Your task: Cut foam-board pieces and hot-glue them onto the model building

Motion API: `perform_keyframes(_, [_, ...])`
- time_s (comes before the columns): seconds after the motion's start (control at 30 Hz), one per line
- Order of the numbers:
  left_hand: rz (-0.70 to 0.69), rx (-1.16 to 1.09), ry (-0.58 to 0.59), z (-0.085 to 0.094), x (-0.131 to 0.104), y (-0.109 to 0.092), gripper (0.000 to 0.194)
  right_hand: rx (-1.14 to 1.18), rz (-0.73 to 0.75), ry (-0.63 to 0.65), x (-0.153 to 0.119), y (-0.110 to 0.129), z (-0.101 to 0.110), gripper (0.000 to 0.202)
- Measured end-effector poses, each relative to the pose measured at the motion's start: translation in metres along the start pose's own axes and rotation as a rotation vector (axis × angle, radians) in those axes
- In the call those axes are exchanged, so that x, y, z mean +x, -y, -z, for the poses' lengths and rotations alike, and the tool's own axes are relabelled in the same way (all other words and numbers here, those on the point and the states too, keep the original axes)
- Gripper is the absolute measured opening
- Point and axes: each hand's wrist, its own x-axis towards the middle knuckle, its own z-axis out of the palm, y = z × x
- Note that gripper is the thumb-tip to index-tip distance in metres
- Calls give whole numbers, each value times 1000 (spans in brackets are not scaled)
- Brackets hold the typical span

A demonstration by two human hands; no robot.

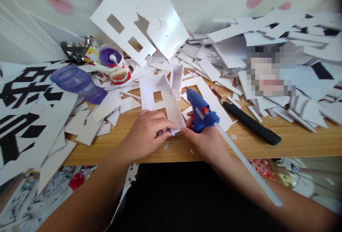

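Observation:
A white foam-board box frame (149,82) with square cut-outs and raised side walls lies on the wooden table in front of me. My left hand (149,130) pinches its near edge, thumb and fingers closed at the corner. My right hand (204,139) is wrapped round a blue hot glue gun (199,107), whose nozzle points away from me to the upper left. A long translucent glue stick (248,164) sticks out of its back, over my right forearm. My right fingertips are at the box's near right corner. A small white folded piece (176,77) stands against the box's far right side.
A black-handled utility knife (251,123) lies right of the glue gun. Foam-board offcuts (211,68) cover the back and right. At left are a purple bottle (80,80), a paper cup (117,72) and boards with black lettering (24,118). The table's front edge (107,159) is close.

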Motion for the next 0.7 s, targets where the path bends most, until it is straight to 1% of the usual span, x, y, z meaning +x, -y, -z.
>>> perform_keyframes(0.1, [-18, -19, -2, -2, 0, 2, 11, -5, 33, 2, 0, -1, -1, 29])
perform_keyframes(0.23, [-25, -15, -11, -3, 0, 4, 9, 30, 47, 46, 1, 0, -1, 29])
perform_keyframes(0.5, [-59, -33, -9, -3, 2, 5, 14, 15, 75, 112, 3, 2, 1, 26])
perform_keyframes(0.6, [-54, -31, -4, -2, 2, 5, 14, 12, 79, 102, 3, 1, 1, 28])
perform_keyframes(0.7, [-31, -41, 36, 0, 2, 4, 13, 8, 91, 89, 4, 0, 0, 31])
